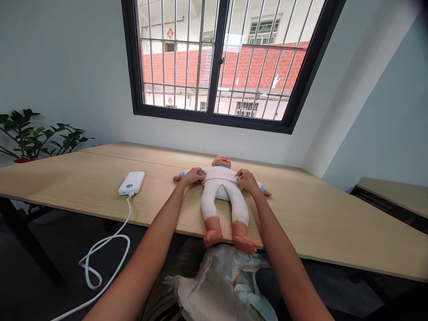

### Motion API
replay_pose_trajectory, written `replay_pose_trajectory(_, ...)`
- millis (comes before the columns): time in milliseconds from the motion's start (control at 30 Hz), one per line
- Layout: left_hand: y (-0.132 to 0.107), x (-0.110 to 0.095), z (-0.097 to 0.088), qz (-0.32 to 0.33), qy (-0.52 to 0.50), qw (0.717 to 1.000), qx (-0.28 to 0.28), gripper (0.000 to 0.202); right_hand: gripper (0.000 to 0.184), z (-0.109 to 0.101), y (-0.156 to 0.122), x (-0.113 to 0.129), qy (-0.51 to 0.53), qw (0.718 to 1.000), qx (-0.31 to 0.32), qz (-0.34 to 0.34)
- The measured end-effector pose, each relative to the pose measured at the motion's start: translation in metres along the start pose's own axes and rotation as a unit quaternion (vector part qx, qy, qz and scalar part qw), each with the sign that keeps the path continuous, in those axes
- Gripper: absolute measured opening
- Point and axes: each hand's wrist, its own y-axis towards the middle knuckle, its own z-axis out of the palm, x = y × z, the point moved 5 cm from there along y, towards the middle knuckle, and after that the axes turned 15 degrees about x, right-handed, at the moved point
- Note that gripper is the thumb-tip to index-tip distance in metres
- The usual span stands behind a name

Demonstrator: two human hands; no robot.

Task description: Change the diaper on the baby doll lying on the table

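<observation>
A baby doll [224,191] lies on its back on the table, head away from me and bare feet at the near edge. Its cloth body is white, and a white top [219,173] with blue cuffs covers its chest and arms. My left hand [195,175] pinches the top at the doll's waist on the left side. On the opposite side, my right hand [246,180] has its fingers closed on the top's edge. A crumpled white diaper [214,285] rests on my lap, below the doll's feet.
A white power bank [131,183] lies on the wooden table [301,214] to the left, its white cable [125,232] hanging over the near edge. A plant [36,133] stands beyond the left end. A barred window [214,58] is ahead, and another table [394,196] at right.
</observation>
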Motion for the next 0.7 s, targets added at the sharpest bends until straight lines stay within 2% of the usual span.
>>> replay_pose_trajectory(100, 0.001, 0.002, 0.001, 0.020, -0.029, 0.999, 0.014, 0.025, 0.011, 0.002, 0.000, 0.004, -0.002, 1.000, -0.003, -0.004)
replay_pose_trajectory(333, 0.000, -0.004, 0.001, 0.037, -0.029, 0.999, -0.008, 0.033, 0.011, 0.005, -0.003, 0.014, 0.007, 0.999, -0.012, -0.038)
replay_pose_trajectory(700, 0.001, -0.001, -0.005, 0.032, -0.080, 0.994, -0.065, 0.019, 0.008, 0.011, 0.000, 0.013, 0.018, 0.998, -0.011, -0.060)
